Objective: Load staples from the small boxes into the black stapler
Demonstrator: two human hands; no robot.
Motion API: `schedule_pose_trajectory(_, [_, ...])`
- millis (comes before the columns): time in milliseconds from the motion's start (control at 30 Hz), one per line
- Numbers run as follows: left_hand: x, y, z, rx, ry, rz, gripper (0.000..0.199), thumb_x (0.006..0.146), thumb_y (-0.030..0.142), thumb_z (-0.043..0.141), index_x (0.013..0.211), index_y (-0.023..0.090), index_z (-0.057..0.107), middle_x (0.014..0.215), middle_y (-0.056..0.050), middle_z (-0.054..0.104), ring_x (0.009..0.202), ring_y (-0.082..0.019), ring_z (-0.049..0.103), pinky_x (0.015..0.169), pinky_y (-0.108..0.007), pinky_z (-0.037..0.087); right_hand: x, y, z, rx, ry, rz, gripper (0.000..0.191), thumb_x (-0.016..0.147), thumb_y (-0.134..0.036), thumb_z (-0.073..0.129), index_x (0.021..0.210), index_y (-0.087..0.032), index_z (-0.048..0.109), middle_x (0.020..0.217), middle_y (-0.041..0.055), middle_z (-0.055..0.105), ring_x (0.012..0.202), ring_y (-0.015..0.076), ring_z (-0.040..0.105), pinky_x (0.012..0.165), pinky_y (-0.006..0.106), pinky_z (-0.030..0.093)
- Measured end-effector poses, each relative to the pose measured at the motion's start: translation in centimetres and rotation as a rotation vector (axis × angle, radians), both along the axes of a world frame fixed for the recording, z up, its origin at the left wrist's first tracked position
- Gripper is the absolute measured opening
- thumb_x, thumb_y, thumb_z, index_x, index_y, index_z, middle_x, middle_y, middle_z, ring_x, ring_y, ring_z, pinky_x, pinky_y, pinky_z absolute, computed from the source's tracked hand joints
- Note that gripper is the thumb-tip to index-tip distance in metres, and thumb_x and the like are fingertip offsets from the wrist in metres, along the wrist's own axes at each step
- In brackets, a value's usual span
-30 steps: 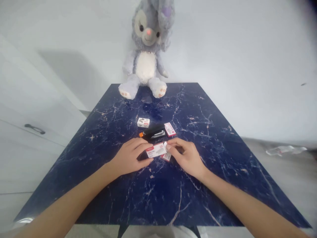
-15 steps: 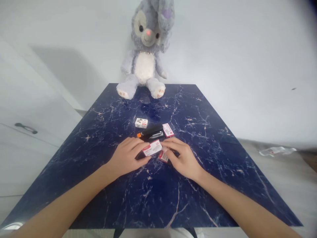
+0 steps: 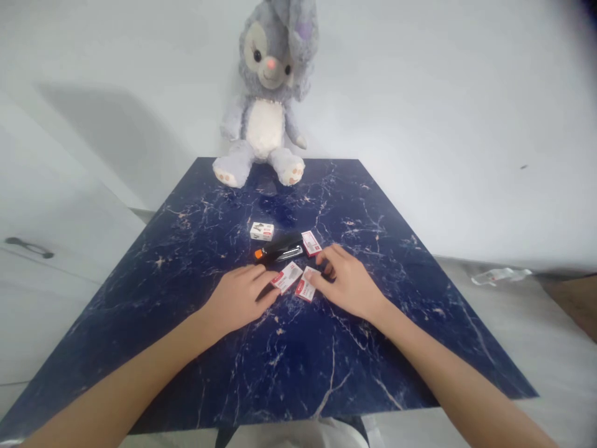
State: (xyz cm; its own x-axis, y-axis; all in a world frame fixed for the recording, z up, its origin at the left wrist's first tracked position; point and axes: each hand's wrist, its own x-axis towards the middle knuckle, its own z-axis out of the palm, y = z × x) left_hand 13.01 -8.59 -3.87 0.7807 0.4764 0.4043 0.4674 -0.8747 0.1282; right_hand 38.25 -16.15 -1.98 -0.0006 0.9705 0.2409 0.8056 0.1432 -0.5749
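Observation:
My left hand (image 3: 240, 297) pinches the left end of a small red-and-white box (image 3: 287, 277) over the blue marbled table (image 3: 280, 367). Just right of it, another red-and-white box (image 3: 306, 286) lies tilted on the table, and my right hand (image 3: 346, 278) has its thumb on that box's upper right side, the other fingers curled. Beyond my hands lies a black stapler (image 3: 284, 247) with an orange tip at its left end. A third red-and-white box (image 3: 311, 243) touches or nearly touches the stapler's right end. Behind the stapler sits a white box (image 3: 262, 231).
A large grey plush rabbit (image 3: 265, 127) sits at the table's far edge against the wall. On the floor to the right lies a clear plastic item (image 3: 501, 275). A cabinet handle (image 3: 28, 247) shows at the left.
The two boxes at my hands now lie flatter and more fully in view. My right hand has shifted slightly up and right relative to them. The whole view has moved a little.

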Motion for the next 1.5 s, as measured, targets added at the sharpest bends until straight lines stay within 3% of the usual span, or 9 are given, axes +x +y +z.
schedule_pose_trajectory(267, [0.6, -0.3, -0.3, -0.206, 0.005, 0.042, 0.015, 0.096, 0.035, 0.060, 0.102, 0.022, 0.061, 0.083, 0.000, 0.067, 0.072, -0.016, 0.065, 0.061, -0.028, 0.047, -1.0, 0.0, -0.5, -0.007, 0.032, 0.174, 0.019, 0.091, -0.039, 0.067, 0.095, -0.022, 0.060, 0.088, 0.0016, 0.063, 0.071, 0.0157, 0.059, 0.066, 0.030, 0.047])
schedule_pose_trajectory(433, [0.8, -0.9, 0.2, -0.153, 0.020, 0.042, 0.027, 0.092, 0.047, 0.062, 0.098, 0.021, 0.058, 0.086, -0.003, 0.063, 0.079, -0.021, 0.064, 0.066, -0.033, 0.049, 0.6, 0.5, -0.4, 0.041, 0.070, 0.018, 0.009, 0.094, -0.031, 0.059, 0.094, -0.022, 0.058, 0.087, 0.0023, 0.064, 0.064, 0.0156, 0.059, 0.066, 0.032, 0.050])
schedule_pose_trajectory(533, [2.4, -2.0, 0.3, -0.057, 0.045, 0.093, 0.044, 0.085, 0.056, 0.067, 0.108, 0.019, 0.059, 0.100, -0.010, 0.062, 0.092, -0.028, 0.063, 0.072, -0.040, 0.053, 1.3, 1.5, -0.8, 0.103, 0.050, 0.055, 0.026, 0.089, -0.018, 0.055, 0.115, -0.021, 0.058, 0.120, 0.0103, 0.064, 0.091, 0.0219, 0.067, 0.083, 0.038, 0.055])
schedule_pose_trajectory(667, [4.3, -3.3, -0.1, 0.021, 0.045, 0.138, 0.042, 0.084, 0.049, 0.067, 0.112, 0.018, 0.061, 0.105, -0.013, 0.061, 0.093, -0.030, 0.060, 0.076, -0.044, 0.054, 2.2, 4.5, -1.6, 0.230, -0.138, 0.179, 0.059, 0.077, -0.006, 0.051, 0.135, -0.015, 0.054, 0.150, 0.0173, 0.049, 0.140, 0.0317, 0.044, 0.114, 0.051, 0.036])
schedule_pose_trajectory(867, [2.5, -2.2, 0.3, -0.005, 0.061, 0.035, 0.037, 0.084, 0.025, 0.063, 0.121, 0.017, 0.062, 0.130, -0.018, 0.059, 0.111, -0.033, 0.059, 0.092, -0.049, 0.054, 4.2, 5.4, -1.5, 0.094, -0.172, 0.237, 0.043, 0.083, -0.028, 0.069, 0.124, -0.016, 0.063, 0.124, 0.0146, 0.064, 0.114, 0.0298, 0.060, 0.103, 0.046, 0.046])
schedule_pose_trajectory(1000, [1.8, -0.9, 0.6, -0.058, 0.062, -0.077, 0.035, 0.085, 0.024, 0.065, 0.119, 0.017, 0.063, 0.136, -0.017, 0.059, 0.114, -0.033, 0.060, 0.099, -0.051, 0.052, 5.5, 3.3, -0.2, -0.022, -0.217, 0.235, 0.058, 0.080, -0.055, 0.076, 0.126, -0.022, 0.063, 0.109, 0.0117, 0.065, 0.101, 0.0304, 0.060, 0.091, 0.045, 0.048])
schedule_pose_trajectory(1200, [0.9, 0.0, 0.7, -0.042, 0.032, -0.180, 0.030, 0.092, 0.031, 0.064, 0.120, 0.021, 0.066, 0.136, -0.014, 0.061, 0.117, -0.030, 0.061, 0.100, -0.051, 0.052, 6.0, 2.5, 0.1, -0.144, -0.067, 0.270, 0.030, 0.090, -0.050, 0.064, 0.097, -0.021, 0.071, 0.065, -0.0027, 0.058, 0.058, 0.0143, 0.051, 0.060, 0.028, 0.038])
schedule_pose_trajectory(1333, [-0.2, 1.8, 1.4, 0.019, -0.175, -0.041, 0.030, 0.093, 0.031, 0.064, 0.122, 0.023, 0.066, 0.124, -0.011, 0.068, 0.113, -0.028, 0.062, 0.099, -0.049, 0.050, 4.5, 4.6, -1.6, 0.103, -0.021, 0.178, 0.029, 0.088, -0.038, 0.067, 0.109, -0.019, 0.069, 0.090, 0.0043, 0.069, 0.083, 0.0202, 0.062, 0.079, 0.034, 0.046])
schedule_pose_trajectory(1500, [-0.9, 4.1, 0.6, -0.080, -0.270, 0.143, 0.022, 0.097, 0.032, 0.060, 0.113, 0.025, 0.073, 0.112, -0.005, 0.075, 0.101, -0.023, 0.069, 0.094, -0.042, 0.053, 3.6, 7.9, -2.7, 0.117, 0.063, 0.393, 0.028, 0.086, -0.035, 0.072, 0.109, -0.020, 0.070, 0.108, 0.0066, 0.072, 0.098, 0.0225, 0.065, 0.093, 0.039, 0.048])
